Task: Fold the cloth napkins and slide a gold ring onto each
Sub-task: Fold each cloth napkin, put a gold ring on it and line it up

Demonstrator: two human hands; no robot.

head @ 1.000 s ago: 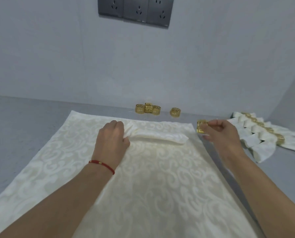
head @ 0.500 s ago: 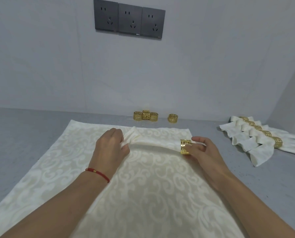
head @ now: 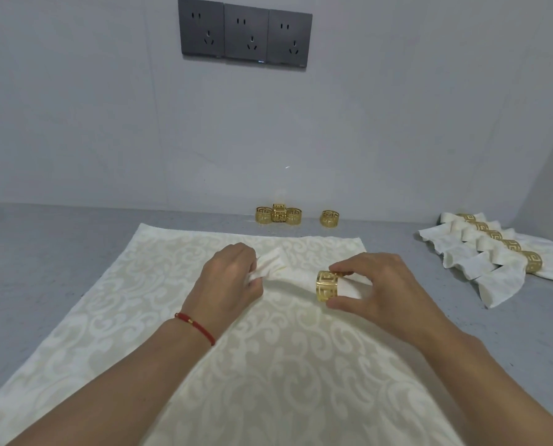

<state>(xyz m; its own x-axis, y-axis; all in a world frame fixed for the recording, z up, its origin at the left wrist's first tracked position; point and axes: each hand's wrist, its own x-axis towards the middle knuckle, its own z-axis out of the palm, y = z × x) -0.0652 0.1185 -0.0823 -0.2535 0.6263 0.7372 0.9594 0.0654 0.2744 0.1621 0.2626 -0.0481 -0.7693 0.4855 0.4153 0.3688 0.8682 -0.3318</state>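
left hand (head: 228,278) gripping folded napkin (head: 288,278), right hand (head: 381,291) pinching gold ring (head: 326,285)

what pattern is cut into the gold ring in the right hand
A gold angular maze-like fret on the ring; head view.

the gold ring (head: 327,285) is shiny pierced metal with a fret pattern, as are the spare rings (head: 279,215) at the tabletop's far edge. the folded napkin (head: 288,278) and the spread cloth (head: 236,365) are cream woven damask with a soft sheen and scrolling pattern. the tabletop (head: 43,252) is matt smooth grey; the wall sockets (head: 245,32) look like dark satin plastic.
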